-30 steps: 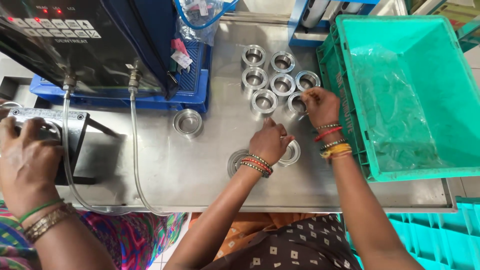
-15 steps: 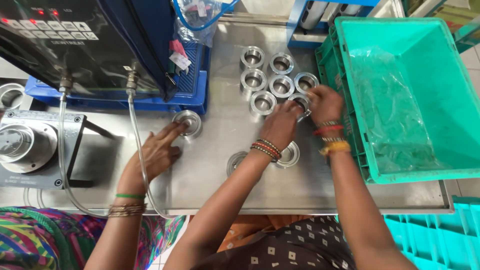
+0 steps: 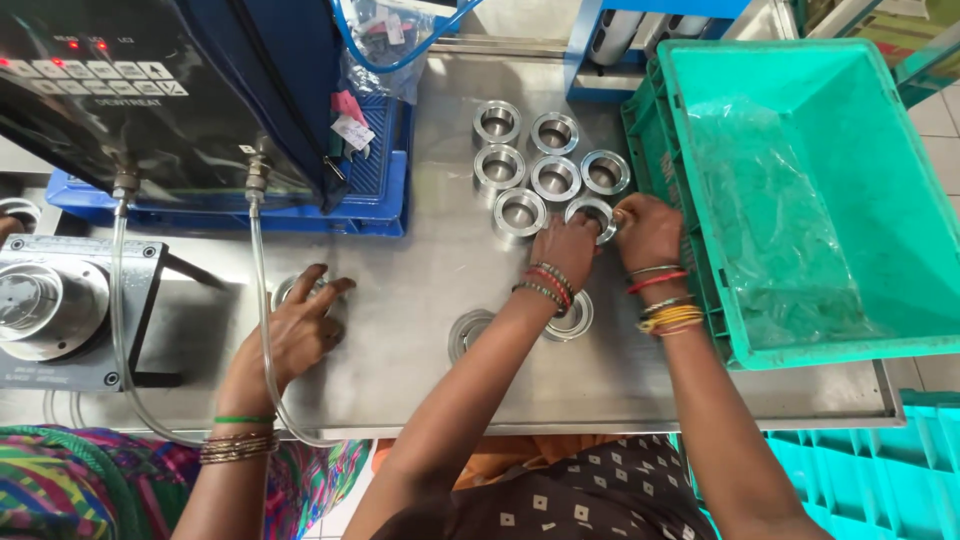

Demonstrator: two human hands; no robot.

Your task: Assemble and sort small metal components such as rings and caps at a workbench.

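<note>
Both hands meet on one metal ring [image 3: 592, 212] at the near edge of a cluster of rings [image 3: 527, 150] on the steel counter [image 3: 420, 290], just beside the green crate [image 3: 800, 110]. The left hand [image 3: 565, 245] and right hand [image 3: 648, 228] pinch it between fingertips. A co-worker's hand [image 3: 295, 330] covers another ring, fingers spread.

Shiny metal rings [image 3: 553, 178]; seemingly brushed-steel table [image 3: 420, 290].
</note>
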